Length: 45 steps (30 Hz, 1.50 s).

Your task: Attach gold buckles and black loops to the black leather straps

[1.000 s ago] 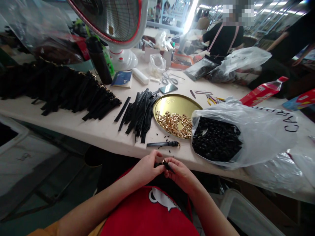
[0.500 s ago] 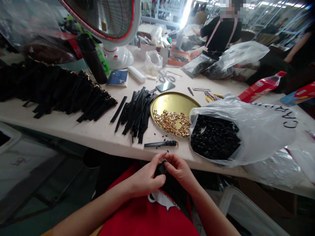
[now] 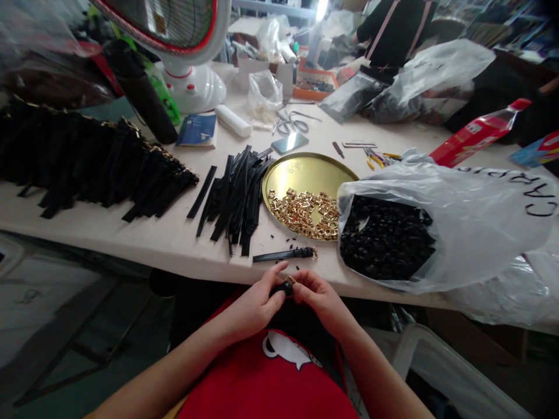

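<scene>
Just off the table's front edge, my left hand [image 3: 261,304] is closed on a black strap [image 3: 287,288], which is bent into a rounded loop. My right hand [image 3: 315,292] pinches the same piece at a small gold buckle [image 3: 291,279]; fingers hide much of it. Just beyond my hands lies a black strap with a gold buckle [image 3: 286,254], with tiny dark bits around it. A loose heap of flat black straps [image 3: 238,198] is to the left. Behind, a round gold tray [image 3: 312,169] holds many gold buckles [image 3: 305,214].
On the right, an open plastic bag [image 3: 484,215] holds small black pieces [image 3: 386,238]. A long row of buckled black straps [image 3: 87,160] covers the left side. Behind stand a fan [image 3: 192,87], a dark bottle [image 3: 140,93], scissors [image 3: 290,123], pliers [image 3: 379,158] and a red-labelled bottle [image 3: 478,134].
The strap in my hands has been turned, so its rounded loop and the gold buckle show more. My left index finger has lifted and straightened. The whole view has tilted downward.
</scene>
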Each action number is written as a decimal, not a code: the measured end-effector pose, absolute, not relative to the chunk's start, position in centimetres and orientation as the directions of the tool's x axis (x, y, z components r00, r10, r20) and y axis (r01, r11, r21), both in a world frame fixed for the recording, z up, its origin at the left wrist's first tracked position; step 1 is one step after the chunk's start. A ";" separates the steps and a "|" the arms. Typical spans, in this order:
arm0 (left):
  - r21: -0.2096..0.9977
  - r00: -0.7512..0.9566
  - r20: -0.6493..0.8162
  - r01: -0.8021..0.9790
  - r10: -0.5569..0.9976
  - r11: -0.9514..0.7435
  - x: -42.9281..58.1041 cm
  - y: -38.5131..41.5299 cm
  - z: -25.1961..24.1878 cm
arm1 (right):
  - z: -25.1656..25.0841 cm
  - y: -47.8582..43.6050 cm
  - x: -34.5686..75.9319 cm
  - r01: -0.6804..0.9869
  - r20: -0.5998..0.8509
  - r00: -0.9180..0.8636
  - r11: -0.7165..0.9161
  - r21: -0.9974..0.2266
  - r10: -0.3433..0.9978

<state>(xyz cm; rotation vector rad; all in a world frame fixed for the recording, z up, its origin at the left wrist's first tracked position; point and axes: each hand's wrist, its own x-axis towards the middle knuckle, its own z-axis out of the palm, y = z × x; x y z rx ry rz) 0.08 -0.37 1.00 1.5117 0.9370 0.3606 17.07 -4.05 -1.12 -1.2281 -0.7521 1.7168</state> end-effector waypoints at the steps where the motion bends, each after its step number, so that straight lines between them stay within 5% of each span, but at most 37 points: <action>1: 0.936 0.619 -0.298 0.338 0.727 0.096 0.1 -0.3 0.9 | -1.2 -4.0 17.1 -0.297 -0.422 -0.158 -0.451 -0.842 0.893; 15: 0.917 0.645 -0.391 0.213 0.656 0.338 0.3 0.4 0.2 | -1.3 -3.8 16.9 -0.230 -0.406 -0.112 -0.422 -0.877 0.907; 23: 0.942 0.658 -0.325 0.165 0.679 0.292 0.3 0.1 0.6 | -1.5 -3.9 16.9 -0.185 -0.408 -0.089 -0.418 -0.889 0.908; 27: 0.946 0.615 -0.318 0.261 0.722 0.194 0.4 0.1 0.5 | -1.8 -4.3 16.3 0.058 -0.162 0.089 -0.167 -0.984 0.983; 30: 0.927 0.549 -0.311 0.354 0.776 0.121 0.5 0.0 0.3 | -1.7 -4.9 15.9 0.350 0.071 0.047 0.050 -0.935 0.996; 33: 0.917 0.537 -0.311 0.388 0.784 0.098 0.5 -0.2 0.4 | -1.7 -5.1 15.7 0.415 0.092 -0.016 0.091 -0.905 0.996; 36: 0.928 0.560 -0.299 0.359 0.773 0.099 0.5 -0.5 0.6 | -1.8 -5.0 15.7 0.306 0.026 0.084 -0.001 -0.952 0.996; 39: 0.917 0.532 -0.314 0.384 0.786 0.106 0.4 -0.6 0.5 | -1.7 -4.9 15.8 0.009 -0.203 0.105 -0.205 -0.979 0.973; 45: 0.889 0.500 -0.363 0.438 0.787 0.132 0.2 -0.7 0.5 | -1.6 -5.1 15.9 -0.432 -0.442 -0.054 -0.420 -0.798 0.895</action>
